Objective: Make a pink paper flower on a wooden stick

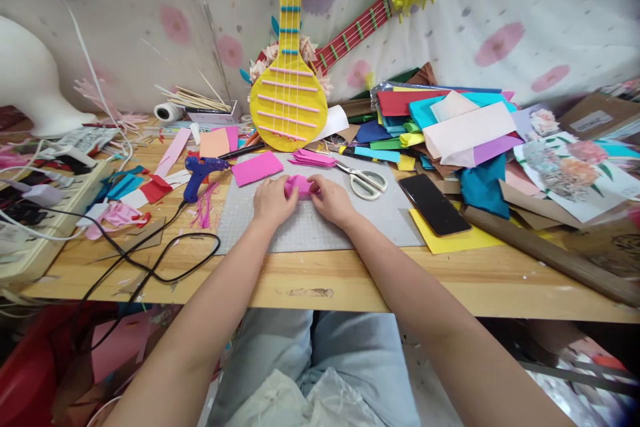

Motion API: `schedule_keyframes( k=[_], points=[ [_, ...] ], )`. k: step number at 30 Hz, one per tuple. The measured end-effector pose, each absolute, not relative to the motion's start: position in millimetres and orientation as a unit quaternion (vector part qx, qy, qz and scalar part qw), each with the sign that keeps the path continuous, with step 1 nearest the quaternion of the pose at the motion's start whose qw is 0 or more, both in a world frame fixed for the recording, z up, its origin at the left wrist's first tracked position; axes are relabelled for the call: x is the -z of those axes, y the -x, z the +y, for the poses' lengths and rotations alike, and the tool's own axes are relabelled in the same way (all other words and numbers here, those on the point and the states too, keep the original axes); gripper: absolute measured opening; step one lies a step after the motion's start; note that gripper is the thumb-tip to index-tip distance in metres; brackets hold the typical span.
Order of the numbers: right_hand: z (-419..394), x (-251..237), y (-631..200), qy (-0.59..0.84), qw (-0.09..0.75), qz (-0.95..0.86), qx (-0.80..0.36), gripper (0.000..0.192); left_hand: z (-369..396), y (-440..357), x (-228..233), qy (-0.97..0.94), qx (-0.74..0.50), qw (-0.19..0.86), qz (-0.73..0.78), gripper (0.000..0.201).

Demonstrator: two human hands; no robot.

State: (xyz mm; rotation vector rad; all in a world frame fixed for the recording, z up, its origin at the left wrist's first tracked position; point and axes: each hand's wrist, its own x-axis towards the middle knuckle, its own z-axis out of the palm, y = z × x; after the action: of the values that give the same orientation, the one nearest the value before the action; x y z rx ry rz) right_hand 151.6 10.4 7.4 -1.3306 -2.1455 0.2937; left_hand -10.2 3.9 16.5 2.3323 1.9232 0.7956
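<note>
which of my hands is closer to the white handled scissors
Right. Your right hand sits just left of the white-handled metal scissors on the grey cutting mat; your left hand is farther left, beyond the folded pink paper piece.

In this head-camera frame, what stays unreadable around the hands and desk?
- Small pink folded paper piece: its shape is mostly covered by the left hand and right hand.
- Black smartphone: screen dark.
- White rounded foam form: cut by the left edge.

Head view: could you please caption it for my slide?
Both hands press pink paper on a grey mat.
</note>
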Motion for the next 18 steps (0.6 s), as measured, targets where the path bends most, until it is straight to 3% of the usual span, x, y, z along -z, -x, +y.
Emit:
schedule_keyframes(
  k=[5, 12, 18],
  points=[
    [22, -5, -167, 0.507, 0.334, -0.785, -0.127, 0.031, 7, 18, -12, -0.805, -0.258, 0.085, 0.527, 0.056],
    [27, -1, -173, 0.539, 0.343, -0.744, -0.198, 0.027, 13, 19, -5, -0.802, -0.277, 0.089, 0.521, 0.039],
    [22, -4, -169, 0.513, 0.340, -0.766, -0.187, 0.031, 7, 15, -10, -0.805, -0.282, 0.074, 0.517, 0.041]
  ],
)
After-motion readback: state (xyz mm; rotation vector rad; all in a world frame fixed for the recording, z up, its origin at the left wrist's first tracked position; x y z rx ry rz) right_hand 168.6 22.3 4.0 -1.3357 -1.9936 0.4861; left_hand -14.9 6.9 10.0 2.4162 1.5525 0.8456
